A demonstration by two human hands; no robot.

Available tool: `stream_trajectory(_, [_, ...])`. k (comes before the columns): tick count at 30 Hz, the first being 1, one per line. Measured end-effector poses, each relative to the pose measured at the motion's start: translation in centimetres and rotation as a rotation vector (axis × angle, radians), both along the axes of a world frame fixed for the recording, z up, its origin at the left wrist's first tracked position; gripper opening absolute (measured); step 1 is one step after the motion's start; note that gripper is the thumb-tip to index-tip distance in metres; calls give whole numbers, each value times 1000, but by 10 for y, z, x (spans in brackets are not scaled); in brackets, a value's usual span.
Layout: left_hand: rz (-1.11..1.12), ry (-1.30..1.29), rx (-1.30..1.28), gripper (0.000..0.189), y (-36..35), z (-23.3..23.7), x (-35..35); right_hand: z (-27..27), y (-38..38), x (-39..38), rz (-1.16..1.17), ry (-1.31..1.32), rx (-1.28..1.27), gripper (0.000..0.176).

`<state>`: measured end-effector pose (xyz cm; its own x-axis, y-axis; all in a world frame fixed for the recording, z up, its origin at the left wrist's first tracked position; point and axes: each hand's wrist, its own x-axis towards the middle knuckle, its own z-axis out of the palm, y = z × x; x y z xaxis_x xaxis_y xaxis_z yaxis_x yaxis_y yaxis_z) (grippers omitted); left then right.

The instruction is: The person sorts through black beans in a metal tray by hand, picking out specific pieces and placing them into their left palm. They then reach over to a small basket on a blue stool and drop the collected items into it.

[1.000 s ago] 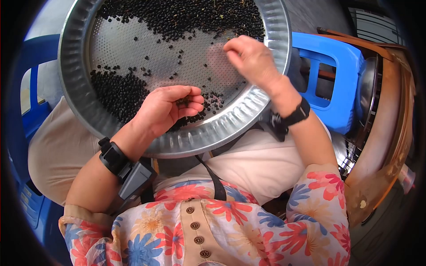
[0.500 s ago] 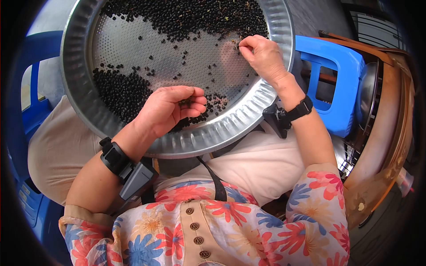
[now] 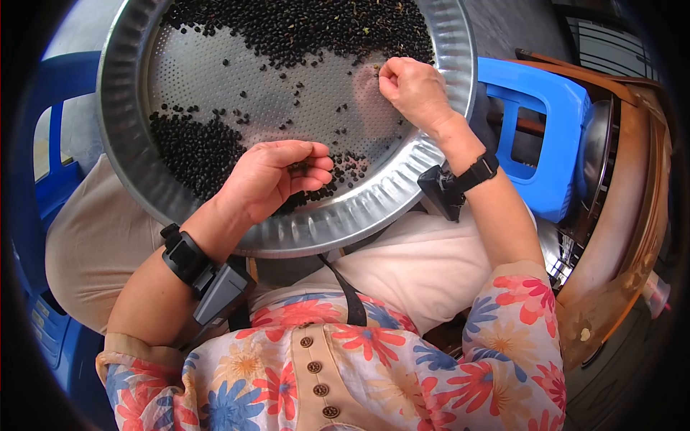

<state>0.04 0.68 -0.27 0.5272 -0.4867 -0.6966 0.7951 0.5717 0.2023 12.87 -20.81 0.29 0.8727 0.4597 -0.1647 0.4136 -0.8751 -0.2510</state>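
A wide round metal tray [image 3: 287,241] with a perforated bottom and fluted rim lies over my lap. Black beans [image 3: 309,29], mixed with pale bits, cover its far side. A second pile of black beans [image 3: 194,147] sits at the left, partly behind my left hand [image 3: 277,176]. That hand is palm up, fingers curled in, with small dark bits showing between thumb and fingers. My right hand [image 3: 417,90] hovers by the right edge of the far pile. Its thumb and forefinger are pinched together; whatever they hold is too small to make out.
Loose beans [image 3: 341,108] are scattered over the tray's middle. A blue plastic stool [image 3: 564,136] stands to the right, beside brown wooden furniture [image 3: 611,237]. Another blue seat [image 3: 68,179] is at the left. Both wrists wear straps with dark devices [image 3: 223,291].
My right hand has shifted slightly left, its pinch closing further, and its wrist has turned a little. My left hand has hardly moved.
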Motion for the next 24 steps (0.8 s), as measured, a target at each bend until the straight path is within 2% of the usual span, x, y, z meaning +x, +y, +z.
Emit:
stream_trajectory(4, [-2, -5, 0, 23, 1, -2, -2, 0, 0, 7, -36, -14, 136, 11])
stream_trajectory(14, [-5, -9, 2, 23, 3, -4, -2, -7, 3, 13, 33, -4, 87, 12])
stream_trajectory(17, [-4, -13, -8, 24, 3, -3, -1, -7, 3, 13, 87, -71, 94, 10])
stream_trajectory(20, [3, -15, -10, 24, 4, -3, -1, 2, 12, 4, 67, -14, 94, 10])
stream_trajectory(22, [29, 16, 6, 22, 3, -2, -1, 13, 25, -16, 104, 119, 209, 13])
stream_trajectory(24, [45, 31, -3, 22, 2, -5, 0, 22, 43, -44, 265, 80, 394, 10])
